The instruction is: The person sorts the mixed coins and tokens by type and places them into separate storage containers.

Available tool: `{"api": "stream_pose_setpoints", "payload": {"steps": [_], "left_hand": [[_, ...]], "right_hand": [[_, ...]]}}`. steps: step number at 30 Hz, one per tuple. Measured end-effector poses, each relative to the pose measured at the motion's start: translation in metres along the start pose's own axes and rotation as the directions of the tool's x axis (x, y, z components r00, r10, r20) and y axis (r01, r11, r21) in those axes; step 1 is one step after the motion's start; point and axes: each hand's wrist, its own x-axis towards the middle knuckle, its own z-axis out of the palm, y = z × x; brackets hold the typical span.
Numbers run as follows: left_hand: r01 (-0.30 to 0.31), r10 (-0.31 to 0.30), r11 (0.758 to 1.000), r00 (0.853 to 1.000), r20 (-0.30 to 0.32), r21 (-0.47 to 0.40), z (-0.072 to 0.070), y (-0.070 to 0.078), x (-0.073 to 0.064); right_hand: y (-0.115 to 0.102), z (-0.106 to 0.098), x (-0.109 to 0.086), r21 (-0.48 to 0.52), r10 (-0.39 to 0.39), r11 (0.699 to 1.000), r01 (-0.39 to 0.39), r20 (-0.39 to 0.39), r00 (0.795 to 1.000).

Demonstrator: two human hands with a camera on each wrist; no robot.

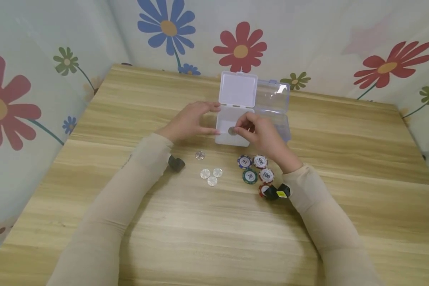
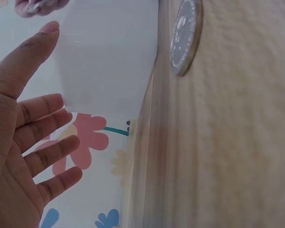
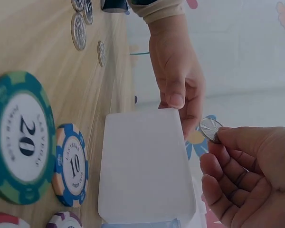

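Right hand [image 3: 254, 173], coin [image 3: 209, 129] above box rim [image 3: 185, 161]

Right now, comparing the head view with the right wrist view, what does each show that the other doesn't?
Only the head view: the inside of the white box, the right sleeve, and readable numbers on the 100 chip and 500 chip.

Only the right wrist view: the palm side of the right hand, the white box's near outer wall face-on, and readable "LAS VEGAS" lettering on the 20 chip.

Both: the pinched coin, the left hand at the white box, the 10 chip and four coins on the table.
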Motion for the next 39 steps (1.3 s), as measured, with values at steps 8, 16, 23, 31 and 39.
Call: {"api": "stream_pose_setpoints", "payload": {"steps": [8,16,23,31,39], "left_hand": [[0.008,-0.007,1.000,1.000,0.011,-0.001,-0.001,0.001,-0.001],[-0.017,0.017,1.000,1.000,0.009,-0.004,0.001,0.002,-0.001],[-0.004,0.004,1.000,1.000,0.006,0.006,-0.001,0.002,-0.003],[-0.007,0.007,1.000,1.000,0.013,0.005,-0.001,0.001,-0.003],[-0.024,0.024,1.000,1.000,-0.011,0.013,-0.001,0.000,-0.003]], "right_hand": [[0.004,0.001,0.021,-0.023,0.035,0.999,-0.036,-0.013,0.999],[0.006,0.001,0.035,-0.098,0.081,0.992,-0.074,0.067,0.995],[0.002,0.003,0.051,-0.200,0.081,0.979,-0.037,0.219,0.972],[0.002,0.011,0.067,-0.250,0.079,0.968,0.019,0.375,0.924],[0.004,0.016,0.077,-0.291,0.068,0.954,0.073,0.444,0.893]]}}
